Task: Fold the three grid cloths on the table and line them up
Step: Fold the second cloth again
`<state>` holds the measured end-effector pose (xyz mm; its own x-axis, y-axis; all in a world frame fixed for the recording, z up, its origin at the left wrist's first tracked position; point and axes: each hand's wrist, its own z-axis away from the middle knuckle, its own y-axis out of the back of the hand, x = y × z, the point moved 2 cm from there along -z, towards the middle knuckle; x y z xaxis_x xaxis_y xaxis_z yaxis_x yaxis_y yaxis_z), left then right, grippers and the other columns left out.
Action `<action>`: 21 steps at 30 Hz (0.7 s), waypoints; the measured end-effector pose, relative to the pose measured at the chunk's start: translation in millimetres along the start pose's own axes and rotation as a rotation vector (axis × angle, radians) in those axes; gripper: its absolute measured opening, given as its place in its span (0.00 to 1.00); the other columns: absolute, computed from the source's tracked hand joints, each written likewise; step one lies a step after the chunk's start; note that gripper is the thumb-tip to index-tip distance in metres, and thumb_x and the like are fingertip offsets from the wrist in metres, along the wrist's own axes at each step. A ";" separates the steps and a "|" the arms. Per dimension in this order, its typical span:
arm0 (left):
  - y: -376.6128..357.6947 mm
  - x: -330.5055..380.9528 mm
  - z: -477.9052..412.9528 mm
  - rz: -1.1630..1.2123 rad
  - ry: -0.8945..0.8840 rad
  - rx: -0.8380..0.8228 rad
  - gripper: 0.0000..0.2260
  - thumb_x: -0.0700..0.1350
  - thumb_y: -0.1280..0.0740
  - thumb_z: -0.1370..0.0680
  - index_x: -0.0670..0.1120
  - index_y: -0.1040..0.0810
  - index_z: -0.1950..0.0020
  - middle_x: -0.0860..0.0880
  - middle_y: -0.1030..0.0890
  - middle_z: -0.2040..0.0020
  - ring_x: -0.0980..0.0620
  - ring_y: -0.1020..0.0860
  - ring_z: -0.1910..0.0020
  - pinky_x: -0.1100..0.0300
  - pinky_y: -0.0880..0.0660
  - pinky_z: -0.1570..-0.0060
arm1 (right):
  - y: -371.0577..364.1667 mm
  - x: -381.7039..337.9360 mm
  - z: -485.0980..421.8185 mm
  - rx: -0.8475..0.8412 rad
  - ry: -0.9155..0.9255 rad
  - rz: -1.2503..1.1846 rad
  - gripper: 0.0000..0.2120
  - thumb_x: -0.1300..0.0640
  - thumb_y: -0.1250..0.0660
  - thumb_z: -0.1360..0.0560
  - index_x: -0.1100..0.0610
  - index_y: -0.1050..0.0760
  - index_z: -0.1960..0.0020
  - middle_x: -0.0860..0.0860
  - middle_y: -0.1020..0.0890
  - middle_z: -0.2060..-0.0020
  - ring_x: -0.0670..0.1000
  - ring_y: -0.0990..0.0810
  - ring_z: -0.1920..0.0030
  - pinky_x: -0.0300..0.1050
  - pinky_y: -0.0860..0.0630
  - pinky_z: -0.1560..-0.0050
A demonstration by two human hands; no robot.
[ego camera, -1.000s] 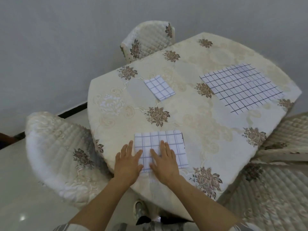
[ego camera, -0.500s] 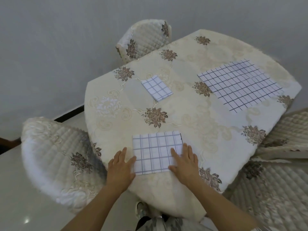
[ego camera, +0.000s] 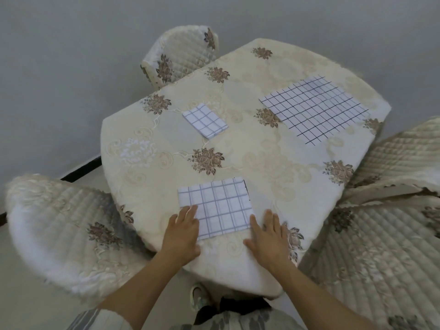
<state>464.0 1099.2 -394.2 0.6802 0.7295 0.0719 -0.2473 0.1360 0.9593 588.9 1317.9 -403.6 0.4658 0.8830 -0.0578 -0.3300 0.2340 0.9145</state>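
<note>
Checked cloth (ego camera: 217,207) between both hands

- Near cloth (ego camera: 219,206): white with a grey-blue grid. Folded into a rectangle, lying flat at the near edge of the table (ego camera: 262,163). A thin dark line shows along its right edge.
- Small cloth (ego camera: 204,121): white with a dark blue grid. Folded into a compact packet, with stacked layers visible at its near side. Flat, set at an angle, far left of centre, well apart from the other two.
- Large cloth (ego camera: 314,108): white with a black grid. Spread open and flat at the far right, near the table's edge.
</note>
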 end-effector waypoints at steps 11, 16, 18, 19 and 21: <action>-6.0 -3.5 -6.3 -0.083 -0.006 0.075 0.21 0.42 0.24 0.41 0.43 0.20 0.49 0.41 0.27 0.32 0.38 0.29 0.34 0.42 0.27 0.43 | -0.9 4.8 -2.3 0.028 0.028 -0.063 0.36 0.38 0.42 0.23 0.48 0.53 0.22 0.63 0.63 0.24 0.65 0.65 0.24 0.65 0.60 0.28; 3.8 -10.9 -6.4 0.003 -0.021 0.169 0.14 0.45 0.22 0.40 0.46 0.20 0.57 0.44 0.23 0.37 0.41 0.28 0.37 0.46 0.28 0.45 | 5.7 6.3 -10.8 0.066 0.042 -0.111 0.36 0.37 0.38 0.25 0.49 0.48 0.24 0.62 0.61 0.23 0.63 0.64 0.24 0.63 0.57 0.27; 13.7 -7.7 -5.5 0.033 -0.040 0.215 0.11 0.44 0.22 0.39 0.47 0.20 0.60 0.45 0.23 0.38 0.43 0.28 0.37 0.48 0.27 0.46 | 5.3 3.6 -13.3 0.071 0.059 -0.181 0.38 0.37 0.33 0.28 0.48 0.45 0.25 0.60 0.60 0.23 0.62 0.63 0.23 0.61 0.56 0.26; 18.3 -5.2 -4.9 0.052 -0.058 0.238 0.10 0.43 0.23 0.39 0.47 0.21 0.61 0.46 0.22 0.39 0.44 0.28 0.37 0.49 0.27 0.47 | 5.3 -0.1 -13.3 0.080 0.077 -0.215 0.39 0.38 0.31 0.30 0.48 0.44 0.25 0.59 0.60 0.22 0.60 0.63 0.23 0.60 0.56 0.26; 28.2 1.6 -6.2 0.094 -0.100 0.273 0.10 0.42 0.23 0.39 0.47 0.21 0.63 0.47 0.22 0.40 0.45 0.28 0.37 0.50 0.27 0.49 | 7.2 -11.0 -13.7 0.107 0.134 -0.238 0.39 0.40 0.30 0.30 0.47 0.42 0.25 0.58 0.58 0.22 0.59 0.62 0.23 0.59 0.55 0.26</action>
<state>453.9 1108.2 -368.7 0.7311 0.6587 0.1778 -0.1276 -0.1239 0.9840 570.2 1315.5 -401.9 0.4048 0.8560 -0.3216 -0.1327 0.4030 0.9055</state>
